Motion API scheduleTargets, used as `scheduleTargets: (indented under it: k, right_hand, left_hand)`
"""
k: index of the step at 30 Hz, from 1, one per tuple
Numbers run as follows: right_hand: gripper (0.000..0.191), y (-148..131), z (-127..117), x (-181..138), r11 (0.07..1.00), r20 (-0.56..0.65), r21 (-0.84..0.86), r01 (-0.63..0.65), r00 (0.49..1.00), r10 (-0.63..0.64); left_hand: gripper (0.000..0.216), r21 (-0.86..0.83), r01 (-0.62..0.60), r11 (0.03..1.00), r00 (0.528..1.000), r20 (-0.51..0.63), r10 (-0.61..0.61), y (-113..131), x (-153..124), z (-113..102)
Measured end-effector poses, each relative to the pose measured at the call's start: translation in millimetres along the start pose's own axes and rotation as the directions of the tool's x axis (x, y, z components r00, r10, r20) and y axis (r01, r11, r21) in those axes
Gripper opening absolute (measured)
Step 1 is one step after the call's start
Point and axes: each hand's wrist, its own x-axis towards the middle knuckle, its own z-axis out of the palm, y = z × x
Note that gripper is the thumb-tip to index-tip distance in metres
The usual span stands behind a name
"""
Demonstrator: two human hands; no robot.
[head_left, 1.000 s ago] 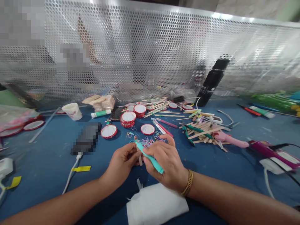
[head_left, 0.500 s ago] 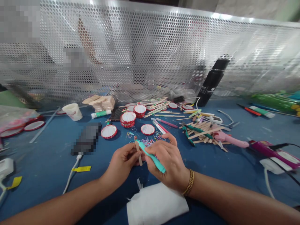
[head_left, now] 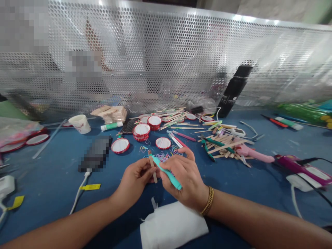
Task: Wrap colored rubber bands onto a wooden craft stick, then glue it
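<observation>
My left hand [head_left: 135,180] pinches a thin wooden stick [head_left: 151,164] and holds it upright over the blue table [head_left: 52,193]. My right hand [head_left: 184,178], with a gold bangle at the wrist, grips a teal-handled tool [head_left: 168,174] whose tip rests against the stick. Both hands sit close together at the centre front. Just beyond them lies a small heap of coloured rubber bands [head_left: 164,156].
Red-rimmed white lids [head_left: 120,145] and a pile of wooden sticks [head_left: 225,143] lie behind the hands. A white cloth [head_left: 172,226] sits at the front edge. A pink glue gun [head_left: 255,155], a black bottle [head_left: 233,90], a paper cup [head_left: 80,123] and cables surround them. A perforated metal screen [head_left: 166,58] backs the table.
The teal tool has shifted slightly along the stick, and the stick stands a little more upright in my left hand. The hands have stayed in the same spot.
</observation>
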Motion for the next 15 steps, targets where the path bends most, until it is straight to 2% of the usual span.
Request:
scheduleTargets:
  k: [5, 15]
  right_hand:
    - [0.002, 0.0, -1.3, -0.2, 1.0, -0.026, 0.0, -0.011, 1.0, 0.011]
    - [0.003, -2.3, 1.0, -1.0, 1.0, 0.002, 0.018, 0.021, 1.0, -0.021]
  left_hand:
    - [0.021, -0.016, 0.02, 1.0, 1.0, 0.014, -0.02, 2.4, -0.8, 0.9]
    - [0.021, 0.019, -0.042, 0.999, 0.999, 0.021, 0.042, -0.9, 0.5, -0.1]
